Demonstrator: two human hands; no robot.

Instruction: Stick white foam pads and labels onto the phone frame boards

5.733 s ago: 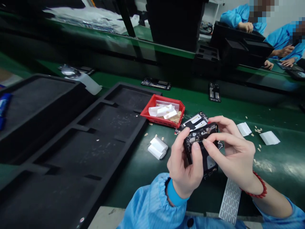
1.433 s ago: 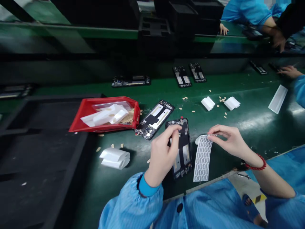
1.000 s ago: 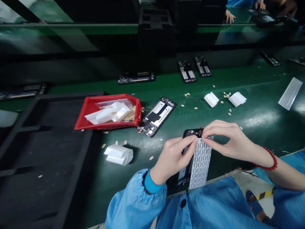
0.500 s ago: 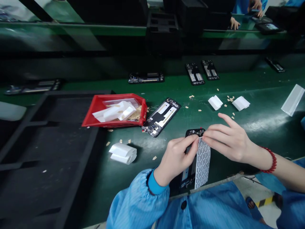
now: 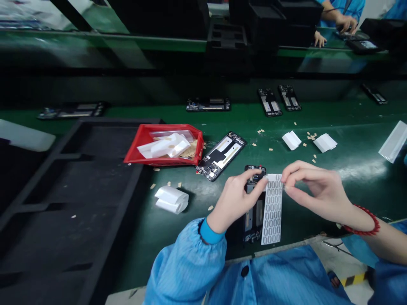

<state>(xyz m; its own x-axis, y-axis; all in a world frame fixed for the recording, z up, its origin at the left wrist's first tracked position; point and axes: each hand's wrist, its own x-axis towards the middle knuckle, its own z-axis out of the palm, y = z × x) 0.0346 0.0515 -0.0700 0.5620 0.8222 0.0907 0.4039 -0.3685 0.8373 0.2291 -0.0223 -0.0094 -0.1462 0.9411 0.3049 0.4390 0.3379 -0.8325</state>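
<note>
A white sheet of stickers [image 5: 272, 212], printed with rows of grey outlines, hangs between my hands. My left hand [image 5: 237, 195] grips its top left corner by the thumb, with the index finger curved above. My right hand [image 5: 314, 190] is pinched closed at the upper right edge. Whether a single sticker is also between those fingertips, I cannot make out. Just left of the sheet, a phone frame [image 5: 250, 216] with bare circuit parts lies on the bench, partly covered by my left hand and the sheet.
Another opened phone [image 5: 221, 156] lies beside a red bin [image 5: 133, 156] of papers and tan scraps. Left of these stands a black compartment tray [image 5: 104, 203]. Folded white papers [image 5: 171, 200] and tan bits dot the green bench [image 5: 229, 120]. More phones [image 5: 269, 102] line the back; a co-worker's hands [image 5: 346, 23] show beyond.
My right hand has turned, its raised fingers now curled in, and shifted slightly right of the sheet. The sheet now faces the camera more squarely. The whole view has shifted slightly.
</note>
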